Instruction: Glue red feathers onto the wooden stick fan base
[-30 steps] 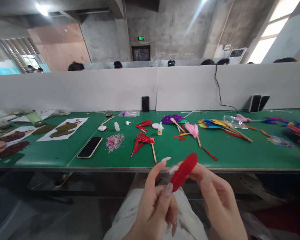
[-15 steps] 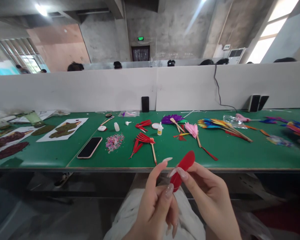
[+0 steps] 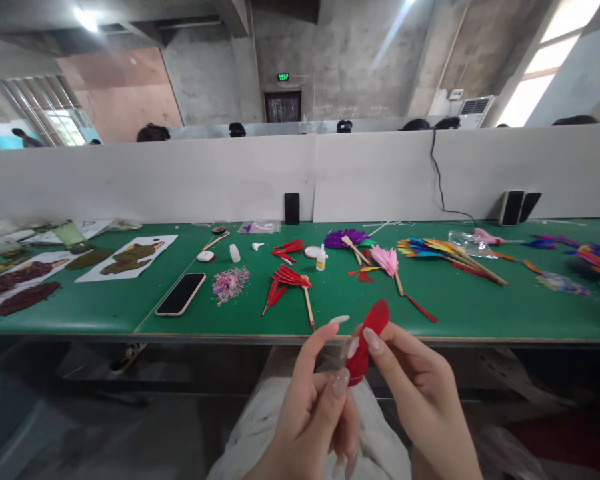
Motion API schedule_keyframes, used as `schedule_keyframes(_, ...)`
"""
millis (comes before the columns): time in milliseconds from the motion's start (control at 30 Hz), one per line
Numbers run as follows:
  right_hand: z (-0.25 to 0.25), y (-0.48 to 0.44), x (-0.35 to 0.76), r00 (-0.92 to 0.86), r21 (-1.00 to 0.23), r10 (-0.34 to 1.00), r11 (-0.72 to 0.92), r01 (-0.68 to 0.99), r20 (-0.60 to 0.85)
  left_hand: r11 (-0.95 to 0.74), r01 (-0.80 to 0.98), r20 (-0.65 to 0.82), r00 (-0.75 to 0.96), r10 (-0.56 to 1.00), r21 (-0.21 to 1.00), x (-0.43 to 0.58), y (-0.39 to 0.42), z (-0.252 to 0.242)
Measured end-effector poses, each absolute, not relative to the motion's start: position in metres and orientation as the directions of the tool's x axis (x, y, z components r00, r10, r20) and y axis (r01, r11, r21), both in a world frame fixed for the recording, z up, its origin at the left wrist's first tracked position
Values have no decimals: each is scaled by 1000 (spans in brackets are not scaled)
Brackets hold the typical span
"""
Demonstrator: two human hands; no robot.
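A red feather (image 3: 375, 319) is held between my two hands, over my lap and just in front of the table edge. My left hand (image 3: 320, 400) pinches its lower end between thumb and fingers, with the index finger raised. Higher up, the thumb and fingers of my right hand (image 3: 415, 380) grip the feather's middle and upper part. Beyond them on the green table lies a wooden-handled fan of red feathers (image 3: 293, 277), with loose red feathers (image 3: 275, 295) beside it. A small white glue bottle (image 3: 321, 259) stands by a round white lid (image 3: 311, 251).
A phone (image 3: 181, 295) lies left of a pile of colourful bits (image 3: 231, 285). Purple (image 3: 344, 239), pink (image 3: 384, 260) and multicoloured feather fans (image 3: 430, 251) are spread to the right. A white partition (image 3: 205, 180) closes off the table's back. Leaf-like pictures (image 3: 133, 258) lie far left.
The feather has turned slightly more upright, its top bending between my fingers. My right thumb has shifted a little up and right along it. My left hand keeps its hold.
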State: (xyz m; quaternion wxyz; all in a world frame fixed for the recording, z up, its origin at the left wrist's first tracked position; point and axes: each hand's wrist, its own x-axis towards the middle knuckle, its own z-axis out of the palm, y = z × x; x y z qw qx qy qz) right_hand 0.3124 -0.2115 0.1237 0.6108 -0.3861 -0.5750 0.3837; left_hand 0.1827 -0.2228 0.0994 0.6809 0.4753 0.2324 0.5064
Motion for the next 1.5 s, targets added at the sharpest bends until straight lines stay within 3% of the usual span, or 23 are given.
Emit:
schedule_keyframes(467, 122, -214, 319, 58, -900, 903, 415, 132, 425, -6, -432, 156, 313, 937, 902, 186, -222, 96)
schedule_keyframes(900, 124, -214, 314, 32, -906, 906, 418, 65, 421, 5, -445, 167, 347, 923, 895, 185, -223, 97)
schedule_keyframes(1500, 126, -215, 316, 50, -916, 918, 386, 105, 393, 10, -460, 167, 342, 925, 888, 184, -222, 97)
